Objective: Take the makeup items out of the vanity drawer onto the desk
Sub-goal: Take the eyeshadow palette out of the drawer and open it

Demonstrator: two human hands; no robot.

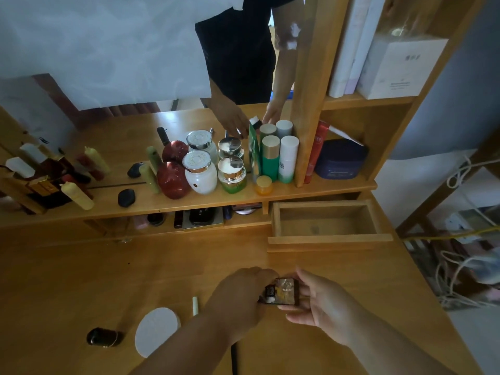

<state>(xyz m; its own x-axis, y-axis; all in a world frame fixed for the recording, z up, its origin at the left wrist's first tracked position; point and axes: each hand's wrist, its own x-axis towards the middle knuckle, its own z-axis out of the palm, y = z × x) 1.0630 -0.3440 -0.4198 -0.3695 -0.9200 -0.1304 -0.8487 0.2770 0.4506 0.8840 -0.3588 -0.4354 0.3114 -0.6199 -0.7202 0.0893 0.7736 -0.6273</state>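
A small dark square makeup compact (282, 291) with a shiny patterned lid sits low over the wooden desk (108, 272), held between both hands. My left hand (238, 296) grips its left side and my right hand (319, 301) holds its right edge with the fingers spread below it. The open wooden drawer (328, 240) stands pulled out at the right behind my hands; its inside looks bare. On the desk to the left lie a round white puff (157, 331), a thin pale stick (195, 305) and a dark oval case (104, 337).
A raised shelf (167, 205) carries several jars, bottles and tubes in front of a mirror (108, 63). Under it a slot holds dark compacts (201, 216). A side cubby has a navy jar (339, 163). Cords and clutter lie on the floor at right.
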